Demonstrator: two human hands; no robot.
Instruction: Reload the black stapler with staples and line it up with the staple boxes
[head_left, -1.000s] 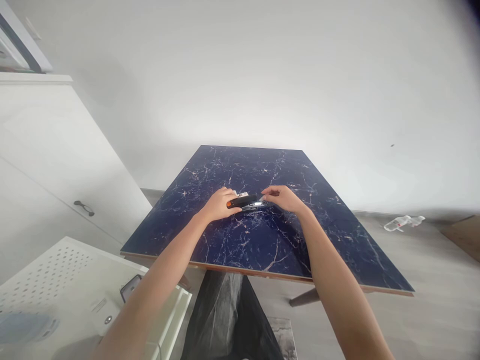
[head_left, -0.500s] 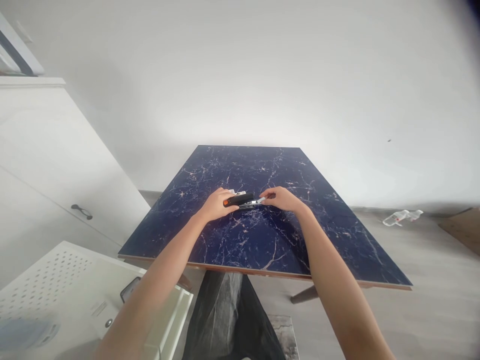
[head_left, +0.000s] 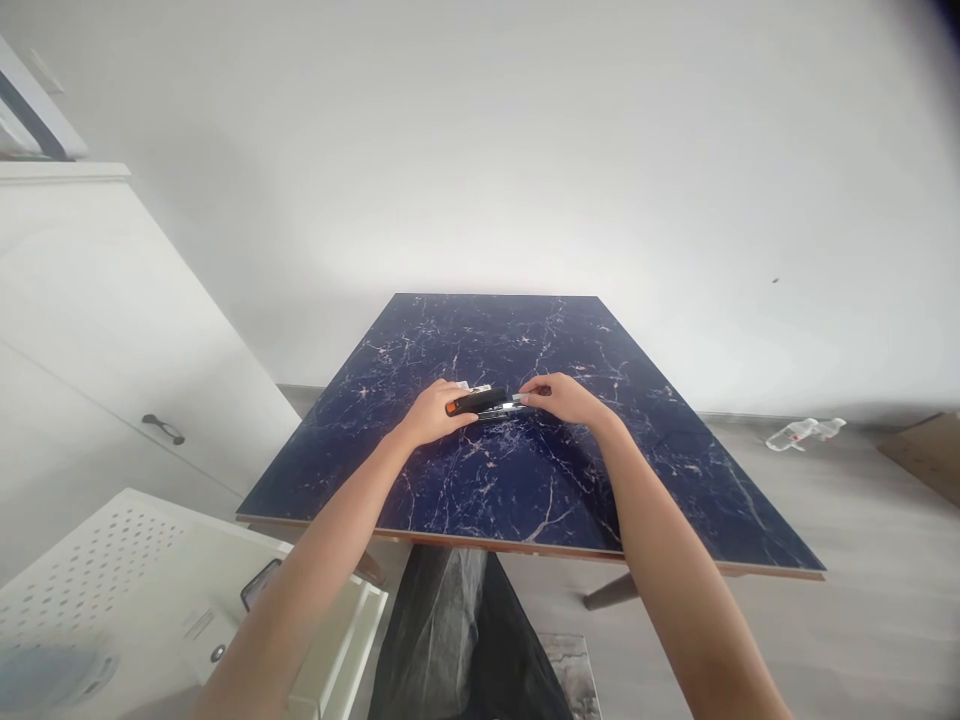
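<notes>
A black stapler (head_left: 478, 401) with an orange patch at its left end lies across the middle of the dark blue marbled table (head_left: 480, 480). My left hand (head_left: 435, 412) is closed round its left end, fingers behind and thumb at the front. Its top is raised from the metal base at the right end. My right hand (head_left: 559, 396) pinches a small silvery strip of staples (head_left: 517, 400) at that opening. Whether the strip is inside the stapler, I cannot tell. Just behind the stapler is a small white item (head_left: 463, 385), partly covered by my left fingers.
To the left stand a white cabinet (head_left: 97, 330) and a low white unit with a perforated top (head_left: 112, 560), with a phone-like dark-edged object (head_left: 260, 583) on it. Clear plastic bottles (head_left: 799, 433) lie on the floor at right, near a cardboard box (head_left: 926, 455).
The staple strip at my right fingertips lies flatter, nearly in line with the stapler, where it was tilted before. My left hand keeps its hold. The view has shifted very slightly.
</notes>
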